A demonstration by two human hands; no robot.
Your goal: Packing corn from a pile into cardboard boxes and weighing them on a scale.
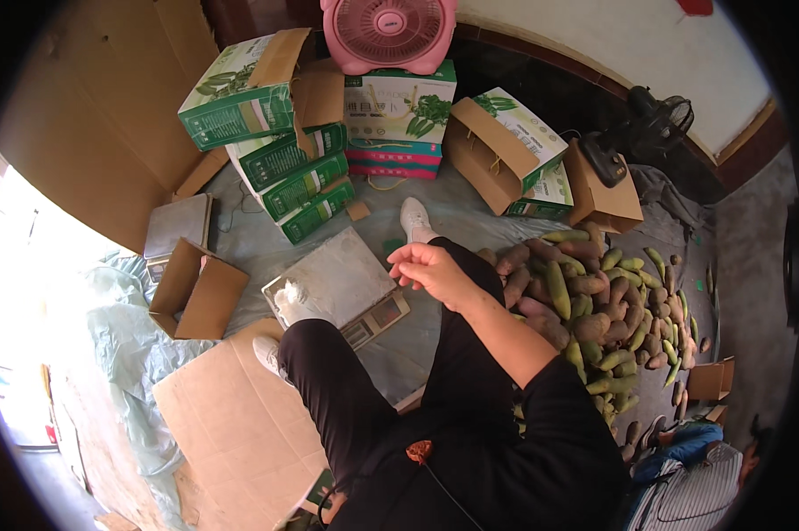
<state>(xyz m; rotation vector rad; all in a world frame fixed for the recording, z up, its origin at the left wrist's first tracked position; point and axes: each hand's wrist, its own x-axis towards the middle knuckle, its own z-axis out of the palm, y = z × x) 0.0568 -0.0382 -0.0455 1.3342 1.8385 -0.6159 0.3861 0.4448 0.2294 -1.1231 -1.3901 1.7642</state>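
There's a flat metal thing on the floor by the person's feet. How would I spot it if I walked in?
Start at the stack of green and white cartons near the back wall, then look down toward the seated person's white shoes. Between the shoes lies a weighing scale with a square grey platform, just left of the right hand. Unlike the brown cardboard around it, it is metal with a display strip.

Green-and-white printed cartons (284, 168), rectangular, leaf pictures on the sides: a leaning stack at upper left, its top carton (240, 88) flaps open; one carton (399, 102) under the pink fan, on flat pink-and-teal boxes (393, 159); two open cartons (505, 150) at upper right. Plain brown open box (196, 288) at left, flat cardboard sheet (240, 425) below it. Platform scale's display panel (377, 319), grey with dark windows, centre.
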